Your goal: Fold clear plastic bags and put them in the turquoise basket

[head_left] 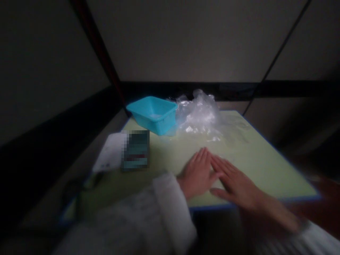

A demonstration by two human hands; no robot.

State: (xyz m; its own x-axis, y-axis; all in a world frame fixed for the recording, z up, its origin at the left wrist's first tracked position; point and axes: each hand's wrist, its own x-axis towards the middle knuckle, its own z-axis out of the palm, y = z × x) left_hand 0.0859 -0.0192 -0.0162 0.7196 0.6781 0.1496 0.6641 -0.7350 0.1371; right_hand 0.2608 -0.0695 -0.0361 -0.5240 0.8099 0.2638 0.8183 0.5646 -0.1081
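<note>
A white item (109, 153) lay at the left edge beside a pixelated dark item (136, 148). Farther, the turquoise tub (166, 124) and, right of it, crumpled clear plastic (200, 110) sat back, perhaps giving the hands room. Nearer, the left hand (198, 173) and right hand (239, 184) were flat, fingertips meeting, gripping nothing visible, apparently supported by the tabletop (268, 166).

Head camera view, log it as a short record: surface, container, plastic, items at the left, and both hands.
Surface: pale yellow-green, blue-edged table
Container: turquoise rectangular basin, at the table's far left
Plastic: crumpled clear plastic, right of the basin
Left items: flat white item; dark-green rectangular item, pixelated
Left hand: open, palm down
Right hand: open, palm down
Held: nothing visible
</note>
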